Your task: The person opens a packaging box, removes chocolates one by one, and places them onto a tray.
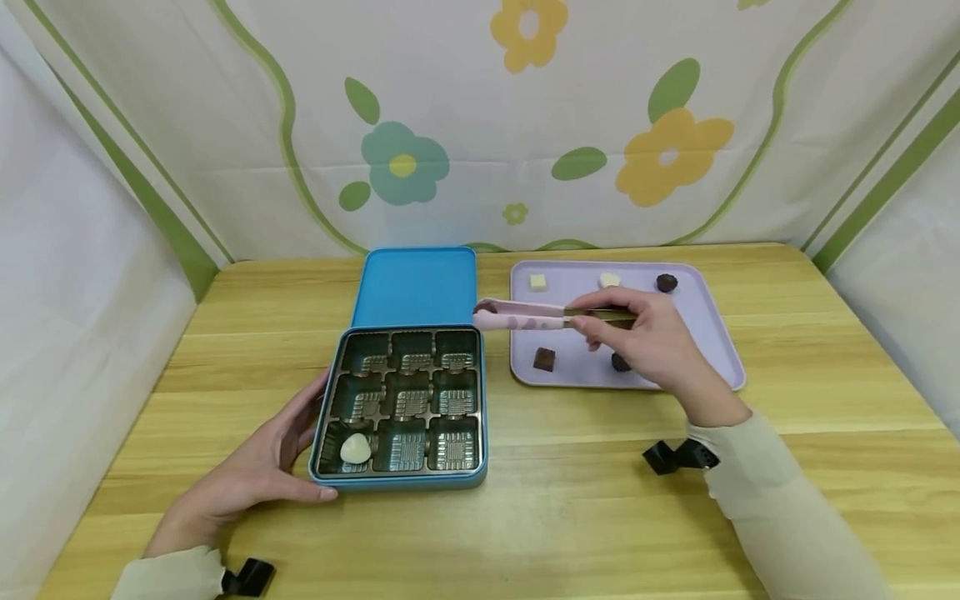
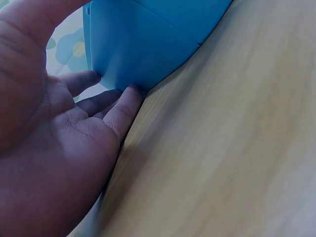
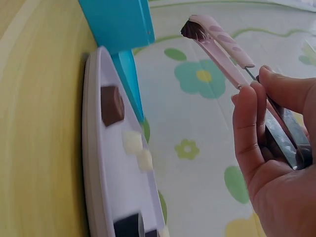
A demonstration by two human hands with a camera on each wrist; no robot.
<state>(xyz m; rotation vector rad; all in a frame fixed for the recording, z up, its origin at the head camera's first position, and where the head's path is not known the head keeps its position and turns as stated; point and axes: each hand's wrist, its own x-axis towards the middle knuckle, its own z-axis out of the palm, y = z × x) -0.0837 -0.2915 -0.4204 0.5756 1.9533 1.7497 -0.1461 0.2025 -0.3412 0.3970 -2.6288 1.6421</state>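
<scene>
My right hand [image 1: 637, 342] pinches a pair of tongs [image 1: 525, 322] with pale pink tips and metal arms. The tips clamp a dark brown chocolate [image 3: 190, 29], raised beside the back right corner of a blue tin [image 1: 486, 467]. A brown plastic insert [image 1: 408, 373] divides the tin into several square compartments. One white chocolate [image 1: 356, 449] lies in the front left compartment. At the tin's left side is my left hand [image 1: 262, 458], its thumb by the front left corner. In the left wrist view, its extended fingertips [image 2: 129, 96] touch the blue wall.
A lilac tray [image 1: 720, 350] stands at the right with spaced chocolates, among them a white square [image 1: 537, 282], a brown square [image 1: 544, 359] and a dark fluted one [image 1: 666, 283]. The tin's blue lid [image 1: 420, 287] lies behind it. A flowered cloth [image 1: 480, 167] hangs behind the table.
</scene>
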